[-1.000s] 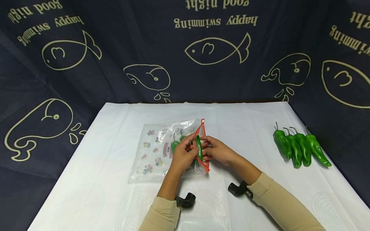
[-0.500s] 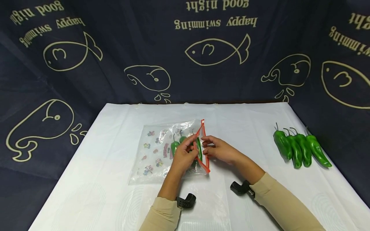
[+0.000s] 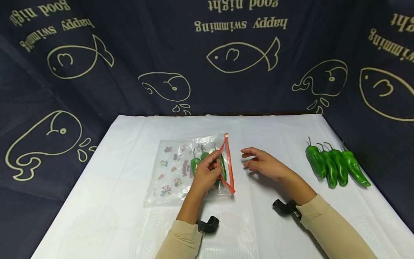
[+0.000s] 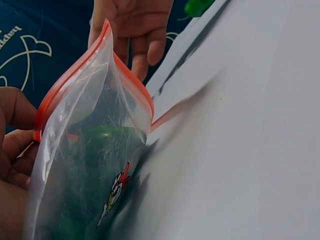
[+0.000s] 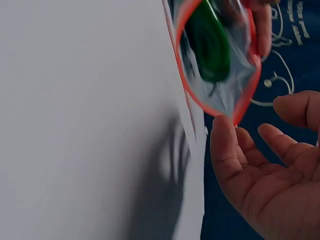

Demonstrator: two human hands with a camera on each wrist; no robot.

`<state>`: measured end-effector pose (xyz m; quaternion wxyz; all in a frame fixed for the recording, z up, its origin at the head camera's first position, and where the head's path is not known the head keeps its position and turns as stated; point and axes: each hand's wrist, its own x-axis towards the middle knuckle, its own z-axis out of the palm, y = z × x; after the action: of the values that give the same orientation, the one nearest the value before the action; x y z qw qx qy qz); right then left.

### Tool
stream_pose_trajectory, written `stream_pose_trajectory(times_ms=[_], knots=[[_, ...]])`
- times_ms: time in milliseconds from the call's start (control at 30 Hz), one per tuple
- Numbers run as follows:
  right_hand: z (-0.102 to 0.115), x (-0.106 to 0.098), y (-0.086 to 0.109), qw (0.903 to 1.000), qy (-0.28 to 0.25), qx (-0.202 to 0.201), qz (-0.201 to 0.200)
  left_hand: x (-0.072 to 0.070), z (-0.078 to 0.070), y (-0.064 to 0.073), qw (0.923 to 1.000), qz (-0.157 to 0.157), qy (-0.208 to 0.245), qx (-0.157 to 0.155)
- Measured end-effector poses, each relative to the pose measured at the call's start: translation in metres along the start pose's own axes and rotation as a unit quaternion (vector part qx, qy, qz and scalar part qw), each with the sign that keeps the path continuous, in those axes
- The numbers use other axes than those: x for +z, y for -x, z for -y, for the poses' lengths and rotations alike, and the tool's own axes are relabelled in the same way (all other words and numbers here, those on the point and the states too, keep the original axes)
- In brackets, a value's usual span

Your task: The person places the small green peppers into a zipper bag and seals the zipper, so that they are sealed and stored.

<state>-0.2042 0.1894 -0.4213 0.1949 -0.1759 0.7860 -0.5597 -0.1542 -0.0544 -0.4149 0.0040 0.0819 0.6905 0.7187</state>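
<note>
Right wrist view alone shows the bag (image 5: pixel 220 60) mouth gaping (pepper (image 5: pixel 210 42) inside).

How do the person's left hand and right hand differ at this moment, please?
The left hand pinches the orange rim of the zip bag, holding its mouth open; the right hand holds nothing. The left hand's fingers are curled in a grip on the bag, while the right hand's fingers are relaxed and spread. The left hand is at the bag; the right hand hovers apart from it, on the side of the green peppers. Both wear beige sleeves.
</note>
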Motion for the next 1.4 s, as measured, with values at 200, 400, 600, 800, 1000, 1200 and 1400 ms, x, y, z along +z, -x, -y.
stream_pose_trajectory(times_ms=[200, 400, 600, 800, 1000, 1200, 1400], knots=[[0.002, -0.020, 0.010, 0.9996, 0.022, 0.002, -0.018, -0.001, 0.001, -0.001, 1.0000, -0.003, 0.004, -0.003], [0.000, -0.033, 0.020, 0.9960, 0.077, -0.003, -0.047, 0.000, 0.001, 0.000, 0.9999, -0.001, 0.011, -0.007], [-0.002, -0.044, 0.029, 0.9779, 0.198, 0.002, -0.068, -0.001, 0.001, 0.000, 1.0000, 0.002, 0.009, -0.003], [-0.007, -0.053, 0.039, 0.9698, 0.232, -0.018, -0.071, -0.001, 0.001, 0.000, 0.9999, 0.001, 0.011, -0.003], [-0.009, -0.059, 0.046, 0.9689, 0.237, -0.023, -0.067, -0.001, 0.001, 0.000, 0.9999, -0.003, 0.014, -0.004], [-0.007, -0.070, 0.056, 0.9617, 0.262, -0.024, -0.076, -0.002, 0.001, 0.001, 0.9997, -0.008, 0.021, -0.013], [-0.009, -0.087, 0.069, 0.9496, 0.300, -0.009, -0.091, 0.000, 0.001, 0.000, 0.9996, -0.004, 0.020, -0.018]])
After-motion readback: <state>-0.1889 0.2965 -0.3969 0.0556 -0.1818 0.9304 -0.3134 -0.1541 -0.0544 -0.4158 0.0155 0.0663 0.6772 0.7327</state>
